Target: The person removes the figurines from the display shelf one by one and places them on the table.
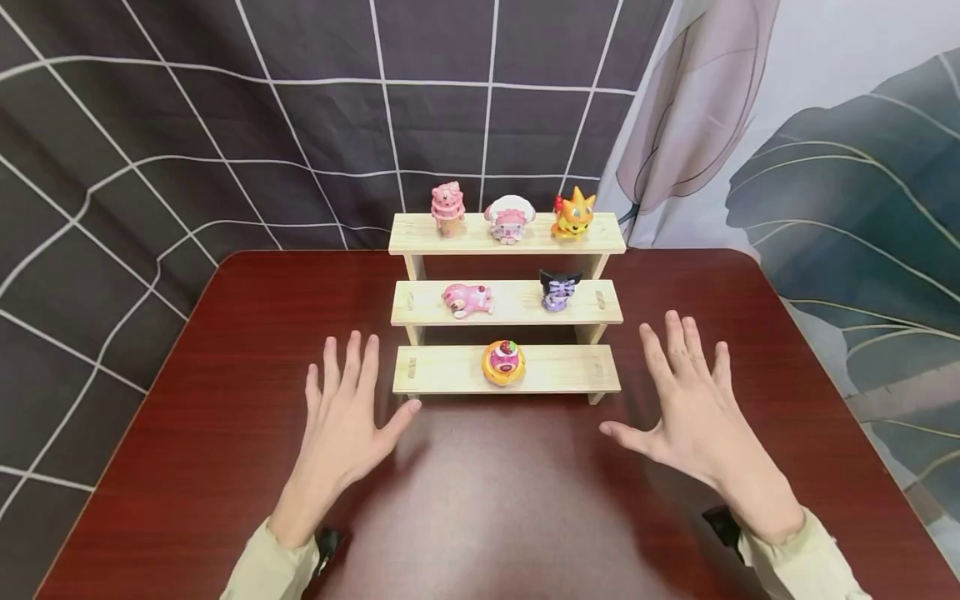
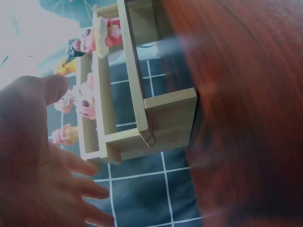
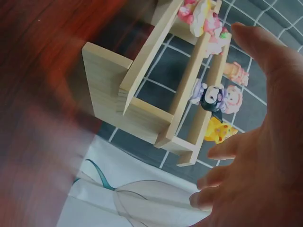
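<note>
A three-step wooden display shelf (image 1: 450,379) stands between my two hands. Its top step carries a pink ice-cream-cone figurine (image 1: 447,208), a white-and-pink figurine (image 1: 509,220) and a yellow-orange fox-like figurine (image 1: 573,214). On the middle step lies a pink bear figurine (image 1: 468,300), with a black-and-purple figurine (image 1: 558,291) upright to its right. A round tart-like figurine (image 1: 503,363) sits mid-way along the bottom step. My left hand (image 1: 341,425) hovers left of the shelf, fingers spread, holding nothing. Spread likewise, my right hand (image 1: 693,412) is at the shelf's right, touching nothing.
The shelf rests towards the back of a dark red wooden table (image 1: 495,500). Behind it hangs a dark cloth with a white grid (image 1: 435,42). A pale leaf-patterned curtain (image 1: 847,208) hangs at the right.
</note>
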The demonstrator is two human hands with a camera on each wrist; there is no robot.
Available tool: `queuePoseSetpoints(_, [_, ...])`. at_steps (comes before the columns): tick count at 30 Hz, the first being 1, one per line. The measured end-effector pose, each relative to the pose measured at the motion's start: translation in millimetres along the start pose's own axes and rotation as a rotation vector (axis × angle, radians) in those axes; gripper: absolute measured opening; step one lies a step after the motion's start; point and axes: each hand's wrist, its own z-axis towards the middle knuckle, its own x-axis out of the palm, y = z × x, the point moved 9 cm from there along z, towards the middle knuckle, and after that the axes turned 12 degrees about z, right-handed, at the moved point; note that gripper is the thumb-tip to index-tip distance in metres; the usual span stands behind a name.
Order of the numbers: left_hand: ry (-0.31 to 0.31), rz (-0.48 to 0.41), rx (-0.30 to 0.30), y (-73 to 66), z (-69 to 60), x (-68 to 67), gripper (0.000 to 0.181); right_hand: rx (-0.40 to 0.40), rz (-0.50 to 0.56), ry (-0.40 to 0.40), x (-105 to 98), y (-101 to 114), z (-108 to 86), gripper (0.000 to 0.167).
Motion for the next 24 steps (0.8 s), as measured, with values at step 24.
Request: queuePoseSetpoints(24, [-0.181,-0.202,0.013,5.3,56.6,-8.3,0.071,-0.169,0.099,-0.135,-19,13,14.2,0.105])
